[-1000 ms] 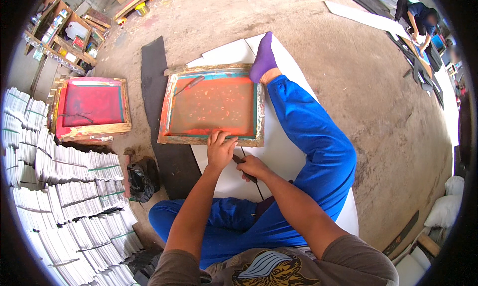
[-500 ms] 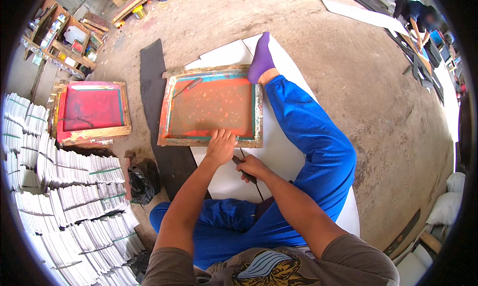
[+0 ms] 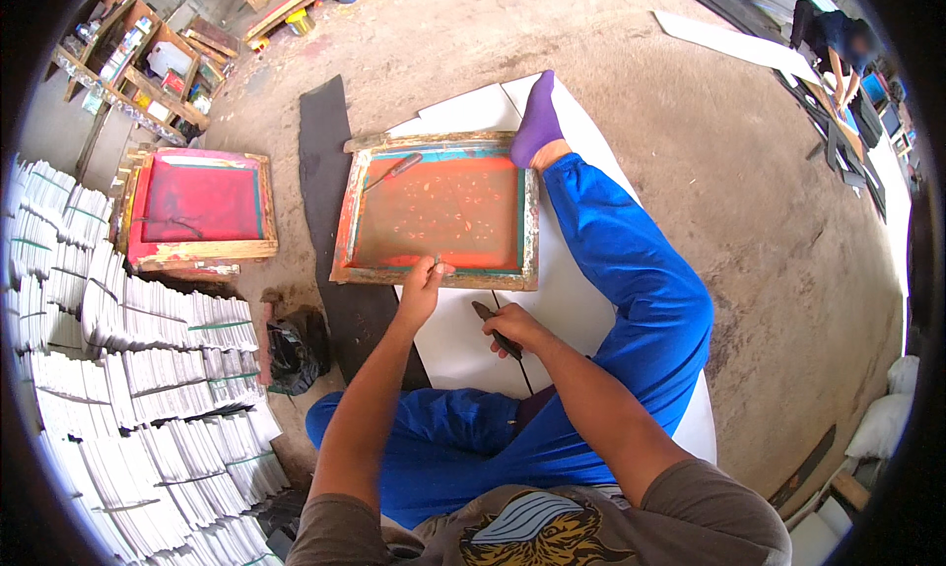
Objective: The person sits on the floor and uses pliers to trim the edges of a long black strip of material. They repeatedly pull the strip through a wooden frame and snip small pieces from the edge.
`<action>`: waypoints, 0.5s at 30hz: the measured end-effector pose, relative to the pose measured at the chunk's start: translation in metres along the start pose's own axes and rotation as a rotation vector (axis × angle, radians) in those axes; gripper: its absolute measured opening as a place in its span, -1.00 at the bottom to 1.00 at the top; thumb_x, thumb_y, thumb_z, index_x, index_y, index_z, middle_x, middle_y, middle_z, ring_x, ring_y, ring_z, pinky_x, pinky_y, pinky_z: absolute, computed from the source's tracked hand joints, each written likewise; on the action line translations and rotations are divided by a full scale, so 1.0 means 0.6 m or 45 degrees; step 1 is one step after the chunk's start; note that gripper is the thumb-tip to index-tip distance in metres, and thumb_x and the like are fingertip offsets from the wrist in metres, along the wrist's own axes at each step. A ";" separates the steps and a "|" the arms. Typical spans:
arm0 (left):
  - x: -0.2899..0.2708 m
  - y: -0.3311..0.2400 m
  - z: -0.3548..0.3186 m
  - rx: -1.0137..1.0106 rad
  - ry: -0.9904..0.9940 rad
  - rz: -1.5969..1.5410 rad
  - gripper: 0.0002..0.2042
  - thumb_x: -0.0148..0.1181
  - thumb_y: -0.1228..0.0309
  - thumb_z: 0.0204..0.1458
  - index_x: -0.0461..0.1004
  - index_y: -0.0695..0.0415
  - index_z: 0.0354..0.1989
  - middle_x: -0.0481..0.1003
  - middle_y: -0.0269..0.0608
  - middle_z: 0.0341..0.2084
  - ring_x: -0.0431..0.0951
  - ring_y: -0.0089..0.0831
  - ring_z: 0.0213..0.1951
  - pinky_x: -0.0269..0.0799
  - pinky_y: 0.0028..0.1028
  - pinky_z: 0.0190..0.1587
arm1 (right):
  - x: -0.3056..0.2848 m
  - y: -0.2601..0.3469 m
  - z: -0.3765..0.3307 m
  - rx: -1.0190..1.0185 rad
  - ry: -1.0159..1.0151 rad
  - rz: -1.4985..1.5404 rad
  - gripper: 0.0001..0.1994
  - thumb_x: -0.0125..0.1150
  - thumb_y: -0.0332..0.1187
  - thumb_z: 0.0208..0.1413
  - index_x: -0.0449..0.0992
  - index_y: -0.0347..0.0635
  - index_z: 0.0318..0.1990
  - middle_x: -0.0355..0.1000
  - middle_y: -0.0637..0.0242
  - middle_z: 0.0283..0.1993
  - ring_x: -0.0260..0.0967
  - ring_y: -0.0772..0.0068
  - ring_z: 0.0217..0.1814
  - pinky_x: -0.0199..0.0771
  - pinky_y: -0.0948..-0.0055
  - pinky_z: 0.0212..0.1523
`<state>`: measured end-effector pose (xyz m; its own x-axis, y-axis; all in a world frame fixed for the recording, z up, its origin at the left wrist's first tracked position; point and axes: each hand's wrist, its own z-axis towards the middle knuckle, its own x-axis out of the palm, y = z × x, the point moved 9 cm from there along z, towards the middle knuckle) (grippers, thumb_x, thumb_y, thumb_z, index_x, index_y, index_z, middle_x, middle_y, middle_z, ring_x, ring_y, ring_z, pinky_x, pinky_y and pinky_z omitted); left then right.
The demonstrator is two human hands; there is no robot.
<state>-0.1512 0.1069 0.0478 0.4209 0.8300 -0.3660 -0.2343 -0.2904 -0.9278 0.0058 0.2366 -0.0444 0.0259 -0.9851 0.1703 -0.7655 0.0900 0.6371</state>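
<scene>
A wooden-framed screen (image 3: 379,277) with an orange-stained mesh lies in front of me on white sheets (image 3: 458,344). My left hand (image 3: 422,288) is closed in a pinch over its near rail; a small bit shows at the fingertips, too small to name. Just right of it, my right hand (image 3: 516,328) grips a dark, elongated hand tool (image 3: 484,312), tip toward the frame; its exact kind is unclear. A screwdriver-like tool (image 3: 405,164) rests in the screen's far left corner. My purple-socked foot (image 3: 539,123) is against the far right corner.
Left of me stand bundled stacks of white paper (image 3: 148,399) and a second, red screen (image 3: 202,201). A black plastic bag (image 3: 299,351) sits beside a dark strip (image 3: 325,162). Shelves (image 3: 138,68) stand far left. Another person (image 3: 836,44) bends over materials far right.
My left hand has gone from spread over the near rail to a tighter pinch, farther left along it. The right hand and its tool have drawn slightly away from the frame. The view has shifted slightly.
</scene>
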 end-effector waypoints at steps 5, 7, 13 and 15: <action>-0.008 0.018 -0.005 -0.164 -0.192 -0.132 -0.81 0.04 0.34 0.34 0.42 0.22 -0.25 0.46 -0.29 -0.46 0.48 -0.53 -0.32 0.42 -0.42 -0.19 | 0.001 0.017 -0.026 -0.027 -0.024 0.007 -0.72 0.25 -0.38 0.03 0.50 -0.53 -0.26 0.52 -0.01 -0.47 0.56 0.19 -0.55 0.58 0.25 -0.62; -0.027 0.018 -0.009 -0.196 -0.166 -0.085 -0.78 0.00 0.33 0.36 0.40 0.22 -0.28 0.45 -0.28 -0.44 0.47 -0.51 -0.33 0.40 -0.42 -0.17 | -0.001 0.014 -0.025 -0.022 -0.015 0.006 -0.72 0.25 -0.35 0.06 0.49 -0.48 -0.24 0.53 0.01 -0.47 0.55 0.21 -0.57 0.57 0.27 -0.62; -0.080 0.017 -0.025 -0.170 -0.374 -0.386 -0.81 -0.03 0.36 0.37 0.36 0.12 -0.33 0.36 -0.41 -0.48 0.35 -0.59 -0.38 0.41 -0.39 -0.08 | 0.002 0.008 -0.024 0.031 -0.015 -0.005 -0.73 0.25 -0.31 0.10 0.49 -0.38 -0.18 0.54 0.04 -0.48 0.53 0.26 -0.60 0.55 0.31 -0.61; -0.115 0.014 -0.027 -0.089 -0.481 -0.607 -0.79 0.00 0.35 0.37 0.33 0.11 -0.36 0.35 -0.40 -0.50 0.33 -0.60 -0.39 0.39 -0.42 -0.12 | 0.003 0.007 -0.020 0.022 -0.011 -0.021 -0.73 0.26 -0.33 0.09 0.49 -0.39 -0.19 0.53 0.06 -0.47 0.54 0.27 -0.57 0.56 0.31 -0.62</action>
<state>-0.1679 0.0393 0.0639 0.1224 0.9839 0.1298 -0.0329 0.1348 -0.9903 0.0106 0.2373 -0.0324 0.0327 -0.9876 0.1533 -0.7760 0.0716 0.6266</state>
